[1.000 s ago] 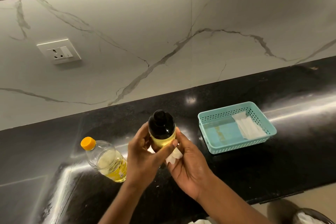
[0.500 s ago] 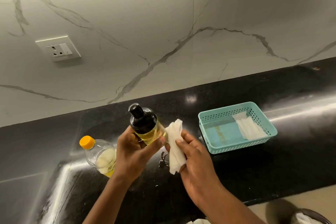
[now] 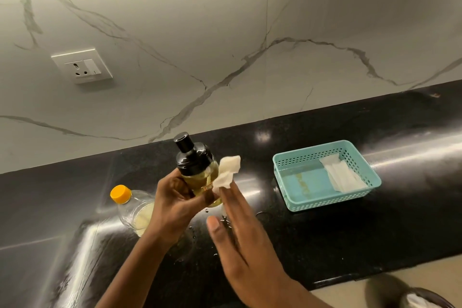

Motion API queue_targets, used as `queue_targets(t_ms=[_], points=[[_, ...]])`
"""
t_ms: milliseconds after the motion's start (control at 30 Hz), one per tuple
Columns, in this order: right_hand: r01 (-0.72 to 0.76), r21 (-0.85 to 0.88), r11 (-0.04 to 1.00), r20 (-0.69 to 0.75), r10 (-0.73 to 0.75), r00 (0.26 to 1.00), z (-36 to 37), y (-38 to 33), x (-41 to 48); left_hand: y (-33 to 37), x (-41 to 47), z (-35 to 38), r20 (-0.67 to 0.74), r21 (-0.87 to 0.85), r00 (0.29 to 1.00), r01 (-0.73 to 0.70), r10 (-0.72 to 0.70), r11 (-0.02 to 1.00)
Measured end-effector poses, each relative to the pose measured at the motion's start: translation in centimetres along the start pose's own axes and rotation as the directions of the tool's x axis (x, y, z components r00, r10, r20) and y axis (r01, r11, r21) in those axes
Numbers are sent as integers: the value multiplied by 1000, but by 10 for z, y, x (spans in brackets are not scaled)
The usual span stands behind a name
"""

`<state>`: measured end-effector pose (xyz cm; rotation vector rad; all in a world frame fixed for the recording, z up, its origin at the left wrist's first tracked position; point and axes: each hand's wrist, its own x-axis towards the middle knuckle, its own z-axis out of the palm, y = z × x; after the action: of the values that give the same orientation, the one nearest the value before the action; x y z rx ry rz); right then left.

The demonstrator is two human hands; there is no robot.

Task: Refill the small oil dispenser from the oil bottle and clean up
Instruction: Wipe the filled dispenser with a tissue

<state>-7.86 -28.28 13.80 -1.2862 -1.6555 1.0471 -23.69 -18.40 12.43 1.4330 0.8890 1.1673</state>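
My left hand (image 3: 175, 207) grips the small oil dispenser (image 3: 197, 170), a clear glass body of yellow oil under a black pump top, held tilted above the black counter. My right hand (image 3: 240, 240) presses a crumpled white tissue (image 3: 227, 172) against the dispenser's right side with stretched fingers. The oil bottle (image 3: 135, 207), clear plastic with an orange cap, stands on the counter just left of my left hand, partly hidden by it.
A teal plastic basket (image 3: 360, 197) with folded white tissues sits on the counter to the right. Small oil drops (image 3: 225, 220) lie on the counter under my hands. A wall socket (image 3: 82, 66) is on the marble backsplash. A bin rim (image 3: 425, 297) shows at bottom right.
The dispenser went from top-facing-me to tilted upright and moved slightly left. My right hand shifted the tissue from under the dispenser to its right side, fingers now stretched out.
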Motion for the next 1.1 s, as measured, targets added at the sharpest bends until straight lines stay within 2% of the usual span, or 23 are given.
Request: queue_targets(t_ms=[33,133,233,400,467,567,733,900,1100], points=[[9,4,1000,27,-9,1000,-1,-7,0,0,0,-1,20,5,1000,2,-2,1000],[150,-36,988,-33,-152,988,-4,-14,17,2,1,-2,67,-34,998,-4,7,999],[178,-46,983,-50,-180,982,-13,-12,40,7,4,0,113,-26,993,-17,20,1000],[62,204,977,-24,-59,998,-29,-7,58,11,0,8,158,30,987,-17,12,999],[49,225,973,-29,-43,999,-27,-4,51,11,-2,7,152,17,988,-22,19,1000],[91,169,981,-66,-81,995,-23,-6,37,9,-1,-1,160,56,987,-17,7,998],[273,-30,961,-116,-275,954,-35,-12,45,6,1,-5,208,92,978,-33,14,995],[235,-57,970,-61,-238,969,-47,-14,58,10,-1,0,169,76,985,-36,23,996],[311,-117,943,-153,-327,933,-28,-2,36,9,0,-3,101,-8,995,10,-9,1000]])
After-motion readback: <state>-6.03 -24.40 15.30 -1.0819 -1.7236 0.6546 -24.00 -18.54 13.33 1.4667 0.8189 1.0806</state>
